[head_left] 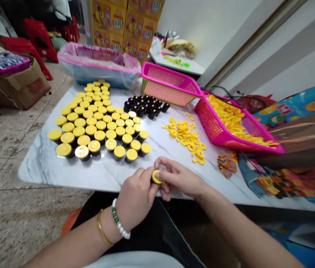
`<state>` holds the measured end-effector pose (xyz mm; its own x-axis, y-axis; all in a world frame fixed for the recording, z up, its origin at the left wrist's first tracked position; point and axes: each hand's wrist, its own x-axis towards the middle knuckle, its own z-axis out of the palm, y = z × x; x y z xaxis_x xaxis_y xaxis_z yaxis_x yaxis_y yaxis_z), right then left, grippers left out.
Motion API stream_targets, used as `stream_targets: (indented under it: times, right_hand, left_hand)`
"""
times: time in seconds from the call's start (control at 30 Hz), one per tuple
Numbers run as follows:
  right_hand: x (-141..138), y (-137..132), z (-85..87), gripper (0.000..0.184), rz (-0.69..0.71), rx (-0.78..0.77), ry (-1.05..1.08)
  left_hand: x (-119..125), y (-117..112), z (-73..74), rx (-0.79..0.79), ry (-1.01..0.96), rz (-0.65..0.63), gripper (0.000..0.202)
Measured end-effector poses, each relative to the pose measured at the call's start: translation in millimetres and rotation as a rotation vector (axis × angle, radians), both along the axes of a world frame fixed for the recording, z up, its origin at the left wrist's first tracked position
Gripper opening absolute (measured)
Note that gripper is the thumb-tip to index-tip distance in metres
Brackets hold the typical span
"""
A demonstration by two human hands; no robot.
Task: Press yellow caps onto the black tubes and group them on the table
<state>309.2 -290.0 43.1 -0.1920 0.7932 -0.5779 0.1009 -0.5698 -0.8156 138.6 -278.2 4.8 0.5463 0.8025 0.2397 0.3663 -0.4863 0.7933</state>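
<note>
My left hand (136, 197) and my right hand (178, 178) meet at the near edge of the white marble table (40, 163). Both are closed around one small black jar with a yellow cap (155, 176), the left gripping its body, the right pinching the cap. Just beyond them stands a large block of capped yellow-topped jars (95, 123) in rows. Behind that is a cluster of uncapped black jars (144, 105). A loose pile of yellow rings (186, 136) lies to the right of my hands.
A pink basket (216, 130) full of yellow rings sits tilted at the right, with an empty pink basket (168, 83) behind it. A plastic-lined pink bin (98, 63) is at the back, yellow cartons (123, 26) behind. A cardboard box (17, 85) and red stools (37, 37) stand left.
</note>
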Motion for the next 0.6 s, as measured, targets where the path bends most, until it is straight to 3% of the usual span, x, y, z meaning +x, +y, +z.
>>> stream_targets:
  times: [0.07, 0.17, 0.27, 0.33, 0.4, 0.5, 0.6]
  right_hand:
    - [-9.0, -3.3, -5.6, 0.04, -0.121, 0.039, 0.005]
    - [-24.5, 3.6, -12.4, 0.044, -0.274, 0.141, -0.004]
    - [-30.1, 13.0, -11.6, 0.047, -0.24, 0.189, 0.017]
    - [-18.5, 11.4, -8.6, 0.044, -0.171, 0.216, -0.037]
    - [6.6, 0.7, -5.6, 0.036, -0.23, 0.356, -0.303]
    - [57.0, -19.5, -1.4, 0.028, -0.464, 0.679, -0.996]
    - [94.8, -13.1, 4.8, 0.024, -0.396, 0.789, -1.312]
  left_hand:
    - [-0.6, -4.3, -2.5, 0.002, -0.098, 0.077, 0.038]
    - [-3.2, -7.1, -5.4, 0.073, -0.173, 0.112, 0.015]
    - [-8.3, -6.8, -6.1, 0.158, -0.161, 0.081, 0.016]
    - [-11.6, -5.8, -6.1, 0.173, -0.151, 0.063, 0.01]
    - [-13.6, -4.9, -5.8, 0.204, -0.142, 0.032, 0.018]
    - [-11.4, -5.2, -3.3, 0.278, -0.091, -0.059, 0.021]
    - [-0.6, -4.9, 2.3, 0.301, 0.086, -0.173, 0.011]
